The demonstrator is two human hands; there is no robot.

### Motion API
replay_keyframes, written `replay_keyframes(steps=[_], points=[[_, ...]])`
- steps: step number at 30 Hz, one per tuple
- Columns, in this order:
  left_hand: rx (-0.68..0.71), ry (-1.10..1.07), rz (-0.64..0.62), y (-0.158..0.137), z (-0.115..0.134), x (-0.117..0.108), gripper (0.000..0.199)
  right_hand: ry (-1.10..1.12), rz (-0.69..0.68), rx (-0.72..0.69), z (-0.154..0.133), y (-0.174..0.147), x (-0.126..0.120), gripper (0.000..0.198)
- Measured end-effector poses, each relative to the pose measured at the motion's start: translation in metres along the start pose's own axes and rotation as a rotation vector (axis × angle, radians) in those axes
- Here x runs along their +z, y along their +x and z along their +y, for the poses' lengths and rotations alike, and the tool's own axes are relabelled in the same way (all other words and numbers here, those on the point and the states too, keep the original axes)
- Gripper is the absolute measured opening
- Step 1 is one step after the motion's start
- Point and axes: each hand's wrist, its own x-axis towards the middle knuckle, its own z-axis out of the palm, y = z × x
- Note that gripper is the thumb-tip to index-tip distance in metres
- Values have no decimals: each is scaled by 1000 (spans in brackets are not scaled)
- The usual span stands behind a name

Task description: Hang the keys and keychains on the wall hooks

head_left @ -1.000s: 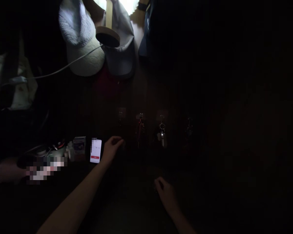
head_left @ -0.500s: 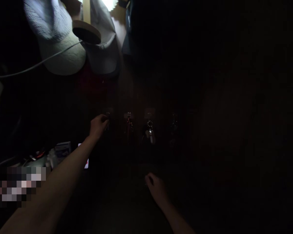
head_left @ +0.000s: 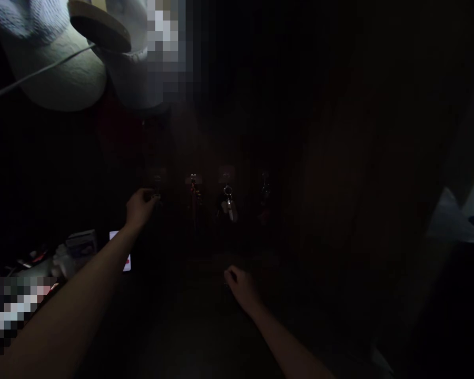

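Note:
The scene is very dark. My left hand [head_left: 141, 205] is raised just below the leftmost wall hook [head_left: 157, 179]. Its thumb and finger are pinched together, and what they hold is too dark to make out. To its right hang a thin reddish strap or cord [head_left: 195, 200], a key ring with keys [head_left: 229, 205] and another dim shiny hanging item [head_left: 265, 190], each from its own hook. Lower down, my right hand [head_left: 243, 289] is closed with the fingertips together. Something small may be at its fingertips, but darkness hides it.
Pale caps [head_left: 63, 79] hang at the upper left, with a round wooden base [head_left: 100, 26] and a white cable [head_left: 39, 72] before them. A lit phone-like screen [head_left: 119, 250] and a small box [head_left: 82, 245] are behind my left forearm. A translucent bag [head_left: 450, 218] is at the right.
The view has swung to the right, so the caps and hooks sit further left. Both hands keep nearly the same places relative to the hooks, still closed. The bag has come into view.

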Motion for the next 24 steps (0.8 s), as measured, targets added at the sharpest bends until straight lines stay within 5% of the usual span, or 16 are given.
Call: replay_keyframes(steps=[6, 12, 16, 20, 24], points=[[-151, -268, -22, -54, -34, 13, 41, 52, 19, 62, 4, 2, 3, 28], [-254, -396, -311, -153, -65, 56, 29, 117, 72, 143, 8, 5, 3, 28], [-66, -359, -538, -197, -63, 81, 21, 81, 104, 137, 12, 7, 2, 28], [130, -234, -730, -210, -48, 98, 26, 102, 130, 122, 17, 8, 2, 25], [239, -10, -783, -220, -30, 109, 29, 156, 204, 162, 20, 10, 2, 22]])
